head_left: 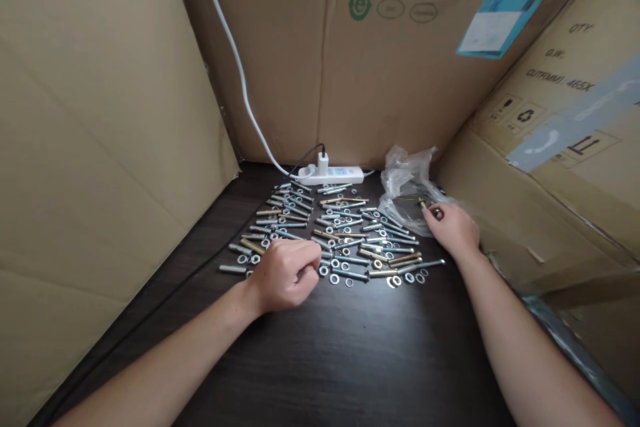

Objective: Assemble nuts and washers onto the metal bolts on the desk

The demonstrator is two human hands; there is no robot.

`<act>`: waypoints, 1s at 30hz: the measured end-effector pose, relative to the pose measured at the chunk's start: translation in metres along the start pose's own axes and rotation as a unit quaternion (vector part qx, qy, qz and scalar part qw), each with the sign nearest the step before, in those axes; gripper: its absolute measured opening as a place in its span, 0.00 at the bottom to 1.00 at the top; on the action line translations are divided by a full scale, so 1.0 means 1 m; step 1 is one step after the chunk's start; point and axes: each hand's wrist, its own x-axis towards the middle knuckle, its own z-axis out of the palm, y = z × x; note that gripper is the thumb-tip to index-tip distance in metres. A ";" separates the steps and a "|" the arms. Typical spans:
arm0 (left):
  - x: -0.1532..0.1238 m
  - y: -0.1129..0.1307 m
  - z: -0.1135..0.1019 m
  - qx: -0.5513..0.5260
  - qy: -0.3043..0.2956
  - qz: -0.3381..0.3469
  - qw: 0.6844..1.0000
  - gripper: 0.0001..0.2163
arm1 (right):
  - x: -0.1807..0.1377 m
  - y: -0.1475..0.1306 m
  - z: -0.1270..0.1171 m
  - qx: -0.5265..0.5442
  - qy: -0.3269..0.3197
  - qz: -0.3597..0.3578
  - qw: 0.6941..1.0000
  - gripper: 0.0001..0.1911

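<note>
My right hand [454,228] is at the right, its thumb and fingers closed on a thin brass-coloured bolt [422,203] in front of a clear plastic bag [407,177]. Part of the bolt is hidden by the fingers. My left hand [286,275] rests as a closed fist at the near edge of the laid-out hardware; whatever it may hold is hidden. Beyond it and to its right lie rows of silver and brass-coloured bolts [353,274], sleeves [231,269] and washers [335,279], several of each. The fist covers some of these pieces.
A white power strip [345,176] with a plugged-in charger [323,163] lies at the back. From it a white cable [235,57] rises, and a black cable [185,281] runs along the left. Cardboard boxes [280,67] wall in the dark table [370,367] on three sides.
</note>
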 end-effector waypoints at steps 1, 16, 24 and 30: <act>0.000 0.000 0.000 0.001 0.000 0.002 1.000 0.07 | 0.000 -0.002 -0.001 -0.005 -0.018 -0.001 1.000 0.17; 0.002 -0.001 0.000 0.014 -0.032 -0.019 0.999 0.07 | 0.000 -0.004 0.002 0.086 0.055 -0.103 0.989 0.12; 0.002 0.002 0.002 0.016 -0.039 -0.070 0.997 0.13 | -0.053 -0.084 -0.059 0.255 0.017 -0.311 0.915 0.06; 0.000 0.004 0.004 0.007 -0.048 -0.086 0.995 0.15 | -0.110 -0.127 -0.074 0.352 -0.117 -0.345 0.862 0.02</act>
